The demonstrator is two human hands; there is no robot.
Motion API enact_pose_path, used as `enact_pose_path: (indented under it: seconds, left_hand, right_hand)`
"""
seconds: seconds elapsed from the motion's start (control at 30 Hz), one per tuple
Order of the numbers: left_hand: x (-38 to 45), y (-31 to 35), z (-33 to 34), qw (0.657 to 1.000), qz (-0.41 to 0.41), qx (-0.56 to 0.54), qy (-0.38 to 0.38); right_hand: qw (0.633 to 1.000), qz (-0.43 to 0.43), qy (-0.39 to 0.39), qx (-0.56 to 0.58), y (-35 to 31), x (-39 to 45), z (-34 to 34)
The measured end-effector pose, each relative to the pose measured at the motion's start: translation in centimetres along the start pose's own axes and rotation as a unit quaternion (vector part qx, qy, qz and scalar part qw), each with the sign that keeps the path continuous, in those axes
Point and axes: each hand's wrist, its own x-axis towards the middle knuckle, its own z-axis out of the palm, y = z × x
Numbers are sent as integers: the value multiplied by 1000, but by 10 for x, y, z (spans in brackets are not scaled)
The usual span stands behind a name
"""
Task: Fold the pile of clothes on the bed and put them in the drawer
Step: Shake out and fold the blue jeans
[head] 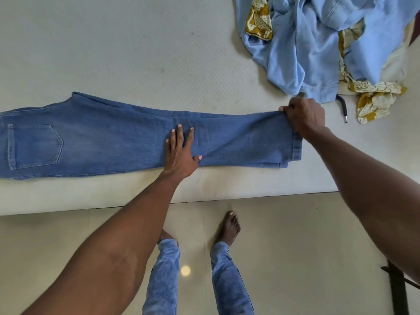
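A home bedroom: a bare white mattress [136, 53] on a tiled floor [295, 235], strewn with clothes [306, 42].

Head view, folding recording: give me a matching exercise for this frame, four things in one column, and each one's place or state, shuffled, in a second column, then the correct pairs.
Column 1
1. left hand
2. right hand
3. jeans
4. light blue garment

Column 2
A. crumpled in the pile at the far right of the bed
B. grips the hem end of the jeans
C. pressed flat, fingers straight, on the middle of the legs
D. laid lengthwise along the near edge of the bed, back pocket up

Pairs: 1-C, 2-B, 3-D, 4-A
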Motion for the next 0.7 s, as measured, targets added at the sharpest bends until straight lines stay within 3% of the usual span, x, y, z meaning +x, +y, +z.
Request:
enact_pose_path:
  seconds: [0.2,0.27,0.33,0.4,0.53,0.6,0.7]
  left_hand:
    - [14,12,-11,992,-38,56,-109]
    - [19,21,-10,987,-56,59,-142]
    - [20,25,-11,984,-84,61,-147]
    - [17,31,-11,986,-96,77,-112]
    - [-1,65,4,992,13,120,36]
    - [-3,86,17,995,58,85,-4]
    - [5,102,29,994,8,54,-94]
  right_hand:
    - [989,127,53,-47,-35,-28,32]
    - [996,53,64,-37,-46,-43,40]
    - [994,-109,-28,-13,-51,-65,62]
    - [980,-144,-137,-12,-42,-84,84]
    - [990,-38,-132,19,-22,-93,98]
    - [993,24,-114,32,-7,-96,95]
    - [972,185,-69,129,18,-97,87]
